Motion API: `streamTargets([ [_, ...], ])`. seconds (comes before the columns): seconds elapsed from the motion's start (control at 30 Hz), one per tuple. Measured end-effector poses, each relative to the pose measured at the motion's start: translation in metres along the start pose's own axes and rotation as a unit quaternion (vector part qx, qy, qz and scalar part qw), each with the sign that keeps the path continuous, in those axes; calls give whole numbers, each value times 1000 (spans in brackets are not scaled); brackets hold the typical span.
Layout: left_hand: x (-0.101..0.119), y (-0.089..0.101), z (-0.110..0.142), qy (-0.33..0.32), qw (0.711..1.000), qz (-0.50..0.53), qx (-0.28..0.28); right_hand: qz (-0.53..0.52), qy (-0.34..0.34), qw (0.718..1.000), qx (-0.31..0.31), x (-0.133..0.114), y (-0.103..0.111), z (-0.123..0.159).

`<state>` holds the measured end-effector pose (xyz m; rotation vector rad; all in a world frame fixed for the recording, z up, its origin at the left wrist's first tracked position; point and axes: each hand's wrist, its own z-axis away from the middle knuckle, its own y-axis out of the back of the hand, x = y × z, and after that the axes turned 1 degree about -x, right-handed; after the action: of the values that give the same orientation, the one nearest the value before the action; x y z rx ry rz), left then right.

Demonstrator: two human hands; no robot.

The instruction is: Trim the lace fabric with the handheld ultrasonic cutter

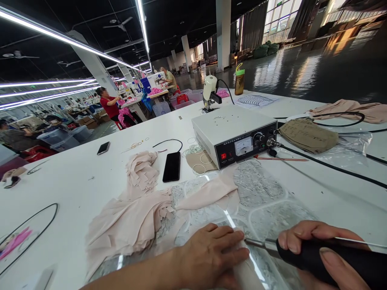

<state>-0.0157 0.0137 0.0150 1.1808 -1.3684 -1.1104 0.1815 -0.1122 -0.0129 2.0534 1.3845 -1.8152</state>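
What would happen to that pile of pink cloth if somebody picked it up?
The pile of pink cloth would probably flop and droop, since it already lies in soft folds and ruffles on the white table. It looks thin, so likely light. The loose layers might slide apart, as it seems to be many separate cut pieces.

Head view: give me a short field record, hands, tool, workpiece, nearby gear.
left hand: pressed flat on pale pink fabric
right hand: gripping black-handled cutting tool, metal tip beside the left fingers
work surface: scored glass plate on white table
control box: white, dial and meter on front, cable plugged in
phone: black, face up beside the fabric
background: other people at sewing stations
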Motion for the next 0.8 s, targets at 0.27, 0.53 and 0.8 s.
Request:
streamTargets([
  [0.27,-1,-2,0,-5,1000,10,16,23,-3,1000,2,-17,-22,-11],
  [0.53,-3,-3,3,-2,1000,23,9,-28,-11,999,34,-1,12,6],
  [0.8,-3,0,1,-16,999,-1,35,-32,-19,998,49,-6,10,9],
])
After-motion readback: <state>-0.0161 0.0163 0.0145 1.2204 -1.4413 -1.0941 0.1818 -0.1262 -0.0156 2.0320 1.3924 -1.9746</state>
